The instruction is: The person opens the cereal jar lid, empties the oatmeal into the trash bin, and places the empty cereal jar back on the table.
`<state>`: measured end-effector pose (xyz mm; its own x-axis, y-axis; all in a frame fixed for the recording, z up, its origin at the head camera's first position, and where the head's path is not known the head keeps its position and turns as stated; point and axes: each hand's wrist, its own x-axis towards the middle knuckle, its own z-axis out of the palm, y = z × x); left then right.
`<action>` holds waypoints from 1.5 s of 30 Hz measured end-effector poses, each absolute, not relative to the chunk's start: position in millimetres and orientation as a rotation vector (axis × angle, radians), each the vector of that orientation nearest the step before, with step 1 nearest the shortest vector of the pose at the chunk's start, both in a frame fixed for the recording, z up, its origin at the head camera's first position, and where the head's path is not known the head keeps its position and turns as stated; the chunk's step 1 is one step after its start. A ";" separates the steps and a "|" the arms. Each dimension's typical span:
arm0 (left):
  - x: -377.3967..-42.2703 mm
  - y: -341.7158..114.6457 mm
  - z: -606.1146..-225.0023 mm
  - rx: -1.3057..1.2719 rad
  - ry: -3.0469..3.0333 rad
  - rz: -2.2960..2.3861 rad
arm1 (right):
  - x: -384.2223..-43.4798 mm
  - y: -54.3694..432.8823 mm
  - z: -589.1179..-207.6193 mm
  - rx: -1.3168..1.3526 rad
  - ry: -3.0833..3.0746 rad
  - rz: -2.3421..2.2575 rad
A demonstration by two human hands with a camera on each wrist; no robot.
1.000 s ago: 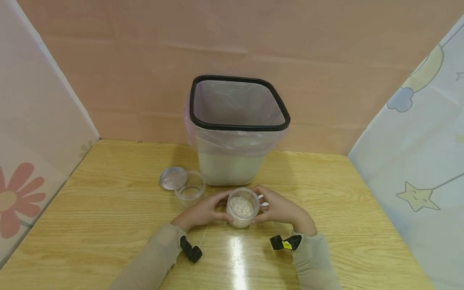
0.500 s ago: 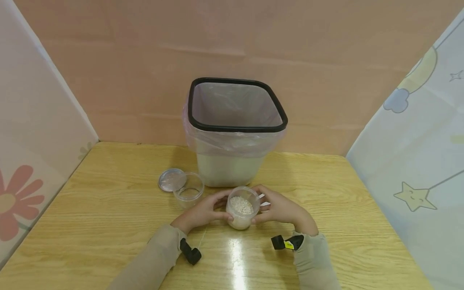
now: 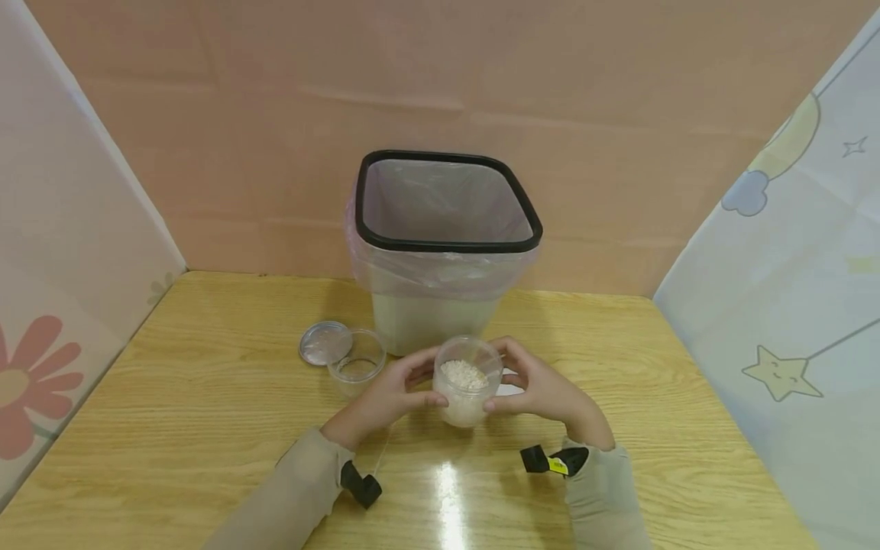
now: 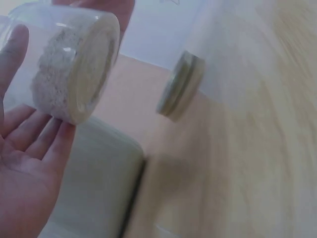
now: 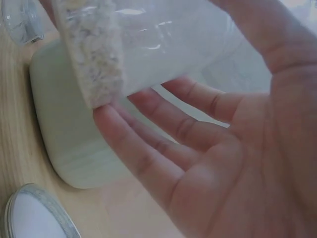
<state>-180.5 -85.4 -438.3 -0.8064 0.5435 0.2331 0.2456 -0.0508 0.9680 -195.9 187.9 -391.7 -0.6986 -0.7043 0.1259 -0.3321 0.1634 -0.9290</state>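
Observation:
Both hands hold a clear plastic jar point(image 3: 467, 382) about half full of pale grains point(image 3: 464, 374), raised off the table. My left hand point(image 3: 385, 393) grips its left side, thumb in front and fingers behind. On the opposite side my right hand point(image 3: 543, 389) holds it the same way. The jar's bottom point(image 4: 91, 72) shows in the left wrist view. In the right wrist view, fingertips point(image 5: 111, 121) press against the jar's wall near the grains point(image 5: 94, 54). Partly hidden behind my right hand is a white lid point(image 3: 507, 388); the right wrist view shows this lid point(image 5: 37, 218) with a metallic rim.
A bin point(image 3: 433, 317) with a black rim and a pinkish liner bag stands just behind the jar. Left of my left hand are a second clear jar point(image 3: 357, 370), holding no grains, and a silver-rimmed lid point(image 3: 319, 342). Fabric walls surround the wooden table point(image 3: 206, 397) on three sides.
The jar of grains has risen off the table toward the bin and tips slightly, with both hands moving along with it. The other jar and its neighbouring lid stay put.

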 end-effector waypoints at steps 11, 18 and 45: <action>-170.5 -78.8 -414.6 0.826 2.070 2.040 | -191.5 186.9 -385.1 -1.066 2.124 -1.639; -164.0 -72.8 -402.3 0.800 2.147 2.131 | -192.0 183.4 -387.1 -1.185 2.112 -1.808; -155.8 -47.4 -370.9 0.714 2.185 2.420 | -187.4 157.4 -383.4 -1.293 2.038 -2.454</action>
